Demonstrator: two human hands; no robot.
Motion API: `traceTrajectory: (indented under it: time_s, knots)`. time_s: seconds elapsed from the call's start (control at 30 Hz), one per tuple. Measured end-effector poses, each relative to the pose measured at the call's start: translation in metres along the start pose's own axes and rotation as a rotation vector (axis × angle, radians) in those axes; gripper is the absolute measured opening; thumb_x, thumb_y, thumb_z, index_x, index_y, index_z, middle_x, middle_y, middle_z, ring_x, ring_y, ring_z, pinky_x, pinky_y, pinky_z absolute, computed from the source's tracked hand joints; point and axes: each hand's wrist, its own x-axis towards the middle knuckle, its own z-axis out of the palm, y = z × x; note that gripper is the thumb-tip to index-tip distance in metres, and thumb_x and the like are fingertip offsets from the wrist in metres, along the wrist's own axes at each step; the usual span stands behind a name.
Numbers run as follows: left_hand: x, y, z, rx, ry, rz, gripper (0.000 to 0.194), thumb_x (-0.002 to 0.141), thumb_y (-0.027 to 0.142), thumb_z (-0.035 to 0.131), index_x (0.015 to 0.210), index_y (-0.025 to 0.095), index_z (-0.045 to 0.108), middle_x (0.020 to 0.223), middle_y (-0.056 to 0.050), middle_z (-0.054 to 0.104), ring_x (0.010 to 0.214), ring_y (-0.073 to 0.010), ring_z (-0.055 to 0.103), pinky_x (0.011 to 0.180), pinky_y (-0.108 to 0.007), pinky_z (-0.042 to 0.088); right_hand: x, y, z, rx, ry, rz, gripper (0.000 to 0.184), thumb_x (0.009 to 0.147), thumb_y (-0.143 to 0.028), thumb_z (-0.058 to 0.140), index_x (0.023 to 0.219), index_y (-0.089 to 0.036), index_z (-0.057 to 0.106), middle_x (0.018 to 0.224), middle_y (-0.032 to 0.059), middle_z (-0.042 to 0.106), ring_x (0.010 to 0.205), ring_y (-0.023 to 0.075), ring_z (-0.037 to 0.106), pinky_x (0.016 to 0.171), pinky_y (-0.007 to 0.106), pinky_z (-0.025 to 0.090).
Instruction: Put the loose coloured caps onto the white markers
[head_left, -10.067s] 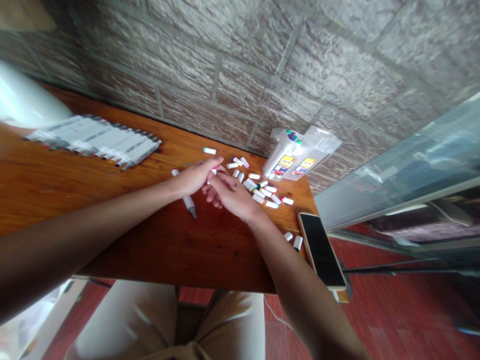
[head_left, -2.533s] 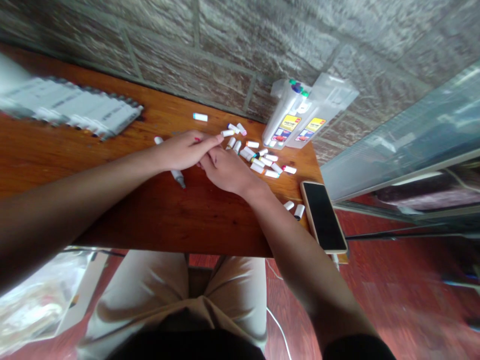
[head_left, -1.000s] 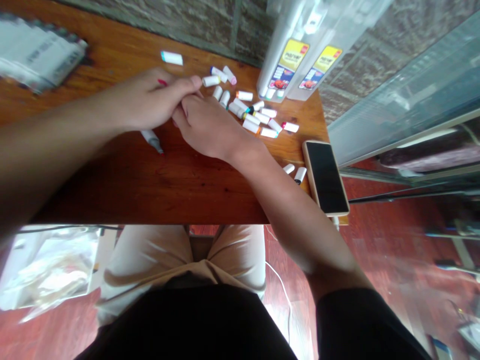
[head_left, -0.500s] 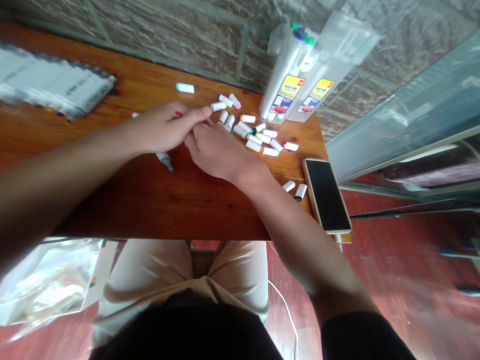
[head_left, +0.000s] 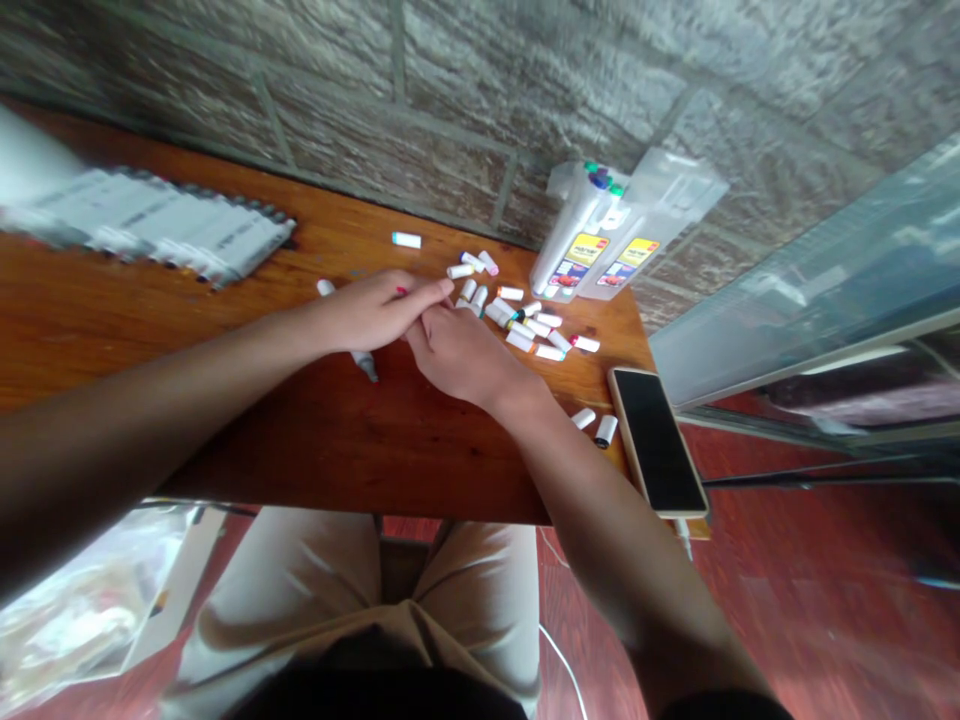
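Observation:
My left hand lies across my right hand above the table, its thumb resting over the right knuckles. The left hand is closed about the right one. My right fingers are folded under the left palm, so whatever is in them, if anything, stays hidden. A small red mark shows on the left hand. Beneath the left wrist lies a white marker with a grey end. A white piece with a red end shows beyond that wrist. Several white marker caps with coloured ends are scattered right of the hands.
A row of white markers lies at left on the wooden table. Two clear marker cases stand by the brick wall, one holding markers. A phone on a cable lies at the right edge. One cap lies apart.
The camera view has tilted upward, so everything appears lower and slightly to the right. The clasped hands, marker and caps keep their places relative to each other.

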Motion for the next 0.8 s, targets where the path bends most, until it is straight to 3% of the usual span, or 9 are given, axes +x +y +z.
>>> traceTrajectory:
  time_s: [0.2, 0.8]
  knots:
    - [-0.0010, 0.0030, -0.0007, 0.031, 0.006, 0.022, 0.059, 0.098, 0.061, 0.036, 0.082, 0.017, 0.073, 0.087, -0.003, 0.077, 0.088, -0.0192, 0.068, 0.087, -0.026, 0.049, 0.0000, -0.0007, 0.0000, 0.044, -0.020, 0.047, 0.038, 0.106, -0.026, 0.030, 0.124, -0.011, 0.060, 0.133, 0.0163, 0.063, 0.129, 0.0237, 0.057, 0.113, 0.040, 0.044]
    - [-0.0013, 0.0043, -0.0009, 0.037, 0.004, 0.010, 0.057, 0.099, 0.059, 0.037, 0.079, 0.018, 0.072, 0.085, -0.003, 0.076, 0.085, -0.0179, 0.068, 0.084, -0.025, 0.047, -0.0009, 0.0041, 0.0036, 0.064, 0.012, 0.007, 0.038, 0.106, -0.028, 0.031, 0.122, -0.012, 0.061, 0.127, 0.0152, 0.067, 0.126, 0.0228, 0.060, 0.109, 0.039, 0.046]
